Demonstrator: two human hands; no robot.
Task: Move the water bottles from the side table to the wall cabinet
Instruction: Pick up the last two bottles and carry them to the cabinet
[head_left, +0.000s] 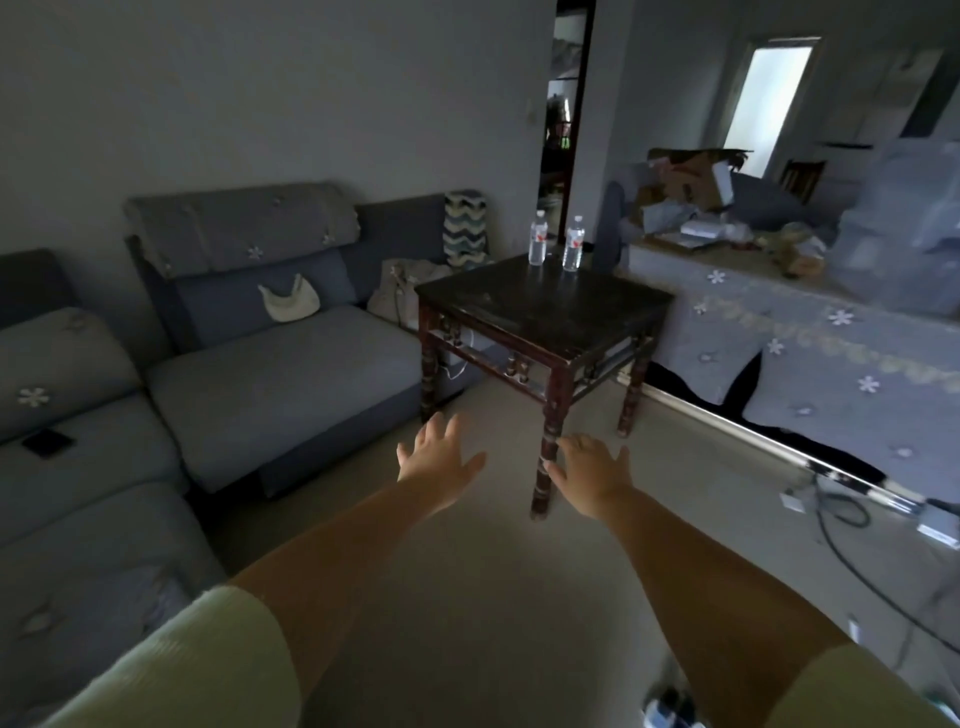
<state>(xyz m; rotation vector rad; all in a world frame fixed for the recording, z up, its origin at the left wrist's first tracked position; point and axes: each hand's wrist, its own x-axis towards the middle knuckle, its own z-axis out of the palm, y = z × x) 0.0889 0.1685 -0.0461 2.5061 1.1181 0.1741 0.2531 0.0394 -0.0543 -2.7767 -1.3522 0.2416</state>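
Both hands held out empty, the water bottles standing far ahead of them on the side table.

The left hand and right hand reach forward on bare, outstretched arms, palms down, fingers spread and relaxed, holding nothing, apart from each other above the floor. Well beyond the hands and a little to the right, two clear water bottles stand upright near the far edge of the dark wooden tabletop: the left bottle and the right bottle, near each other but apart. A grey sofa lies left of the hands.
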